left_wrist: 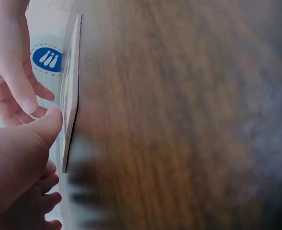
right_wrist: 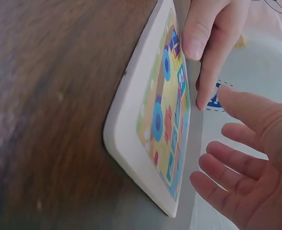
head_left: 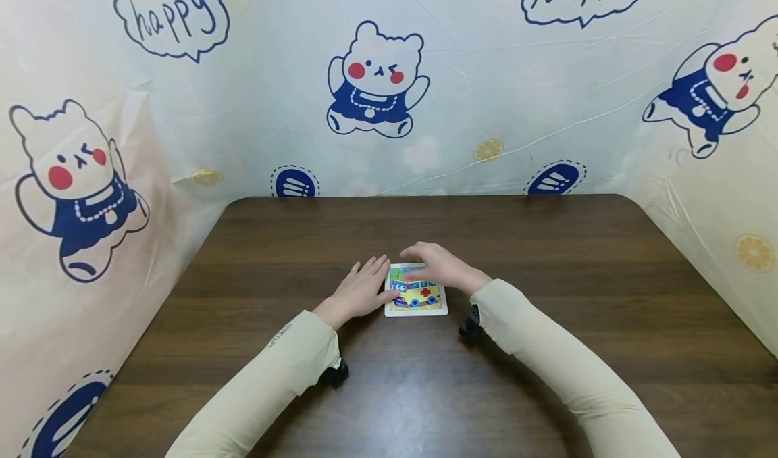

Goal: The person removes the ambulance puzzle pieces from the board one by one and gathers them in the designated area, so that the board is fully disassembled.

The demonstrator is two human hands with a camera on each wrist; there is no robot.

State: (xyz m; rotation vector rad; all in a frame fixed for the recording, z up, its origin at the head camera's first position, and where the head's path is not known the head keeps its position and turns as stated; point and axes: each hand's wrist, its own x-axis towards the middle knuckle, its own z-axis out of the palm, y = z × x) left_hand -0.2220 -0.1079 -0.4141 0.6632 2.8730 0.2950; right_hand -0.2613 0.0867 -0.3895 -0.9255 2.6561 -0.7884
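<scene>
A small flat square picture board (head_left: pixel 425 301) with a white border lies on the table, showing a yellow ambulance with a red cross and blue wheels. Over its left edge my left hand (head_left: pixel 358 290) is spread, palm down, the fingers straight and the thumb reaching onto the picture. My right hand (head_left: pixel 446 269) hovers over the board's upper right part, fingers loosely bent with nothing between them. In the right wrist view a gap shows between the right hand (right_wrist: pixel 255 167) and the board (right_wrist: pixel 126 139). Part of the picture is hidden under the hands.
The dark brown wooden table (head_left: pixel 389 390) reaches to a patterned cloth backdrop (head_left: pixel 456 93) at the back and sides. Dark wrist devices hang under both cuffs, one at the left sleeve (head_left: pixel 292 350) and one at the right sleeve (head_left: pixel 535 336).
</scene>
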